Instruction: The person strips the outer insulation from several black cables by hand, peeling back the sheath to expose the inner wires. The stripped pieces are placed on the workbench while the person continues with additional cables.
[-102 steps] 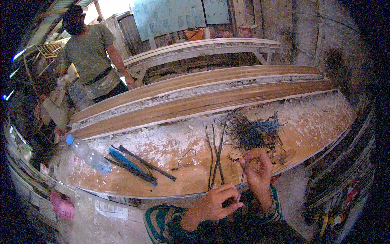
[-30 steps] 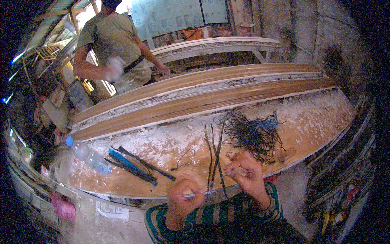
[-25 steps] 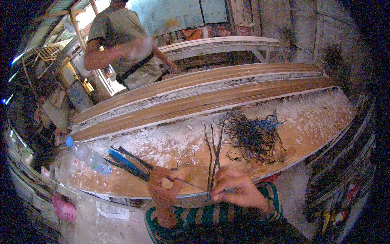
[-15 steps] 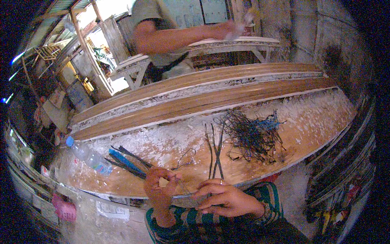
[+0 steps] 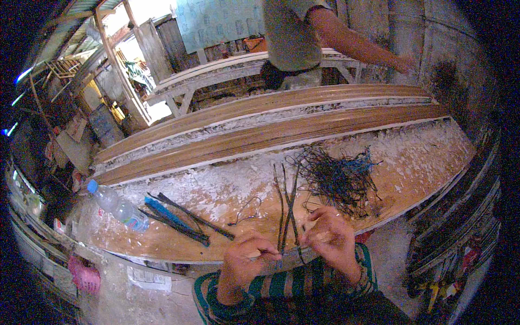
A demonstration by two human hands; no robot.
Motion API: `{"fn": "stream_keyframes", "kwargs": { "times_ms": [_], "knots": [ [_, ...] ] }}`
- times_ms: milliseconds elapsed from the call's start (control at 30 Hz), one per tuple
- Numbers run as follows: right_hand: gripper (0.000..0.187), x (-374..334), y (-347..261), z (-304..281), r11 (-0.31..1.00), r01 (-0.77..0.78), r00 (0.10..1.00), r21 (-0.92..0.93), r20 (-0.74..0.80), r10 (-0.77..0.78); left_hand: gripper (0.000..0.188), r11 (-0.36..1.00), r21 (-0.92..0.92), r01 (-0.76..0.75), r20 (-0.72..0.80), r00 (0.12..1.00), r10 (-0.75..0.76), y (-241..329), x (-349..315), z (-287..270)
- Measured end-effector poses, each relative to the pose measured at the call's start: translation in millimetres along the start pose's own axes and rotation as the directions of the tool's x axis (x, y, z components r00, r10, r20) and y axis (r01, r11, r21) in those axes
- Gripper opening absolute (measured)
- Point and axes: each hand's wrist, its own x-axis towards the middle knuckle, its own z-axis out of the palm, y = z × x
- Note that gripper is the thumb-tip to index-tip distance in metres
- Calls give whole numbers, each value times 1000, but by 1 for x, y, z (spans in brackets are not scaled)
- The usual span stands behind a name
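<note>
**Black string tangle (image 5: 340, 181) on a wooden tabletop (image 5: 420, 170)**

Left of the tangle lie thin dark strands (image 5: 290, 205), two crossing; farther left, a bottle (image 5: 130, 215). Just nearer the wearer than the tangle, the right hand (image 5: 328, 234) pinches; nearer and left of it, the left hand (image 5: 246, 259) has fingertips pressed together. What either holds is unclear.

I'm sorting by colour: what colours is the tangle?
The tangle is mostly black, partly blue, best seen in the head view.
</note>
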Motion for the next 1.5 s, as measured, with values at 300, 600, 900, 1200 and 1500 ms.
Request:
{"fn": "stream_keyframes", "kwargs": {
  "times_ms": [300, 600, 900, 1200, 1500],
  "knots": [
    [17, 6, 24, -1, 979, -55, 957, -199, -289, -5, 23, 923, -385, 25, 187, 981, 52, 15, -6, 51],
    [14, 6, 16, 9, 967, -107, 983, -232, -171, 68, 30, 616, -671, 414, 256, 908, -331, 11, -23, 73],
    [10, 12, 23, 5, 977, -106, 992, -185, -94, 90, 24, 916, -364, 170, 34, 985, -169, -3, -5, 23],
    [12, 9, 11, 5, 984, -119, 973, -134, 181, 142, 15, 948, -109, 300, -309, 896, -319, -23, -2, -15],
    [7, -2, 10, 25, 976, -41, 919, -215, 375, 121, 15, 965, -166, 205, -563, 783, -263, -39, -2, -11]
  ]
}}
